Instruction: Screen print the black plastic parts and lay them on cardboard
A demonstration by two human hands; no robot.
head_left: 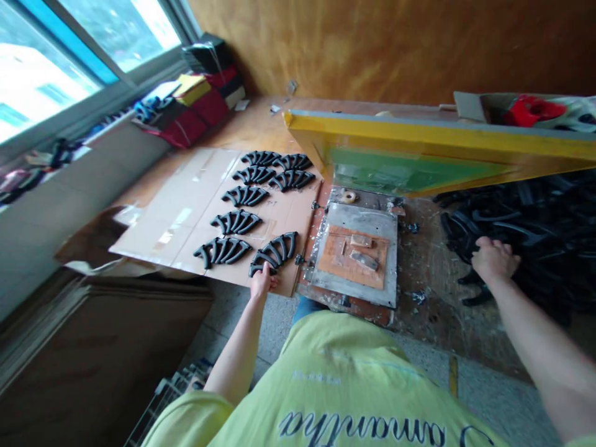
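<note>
On a flat cardboard sheet [195, 205] lie several fanned groups of glossy black curved parts, handle-like in shape. My left hand [262, 282] is closed at the near end of the nearest right-hand group [275, 251], its thumb on a black curved part at the bottom of the fan. Far to the right, my right hand [496, 259] is closed with curled fingers over a heap of similar black parts [507, 230], gripping one at the near edge; its fingertips are partly hidden. Between the hands sits a metal plate [391, 248] bearing an orange-brown board [330, 267] with small blocks fixed on it.
A yellow-edged screen frame [428, 133] with a green mesh stands tilted over the plate's far side. A tape roll [348, 196] lies below it. Red and black boxes [186, 121] stand near the window; an open carton [470, 107] is behind the frame.
</note>
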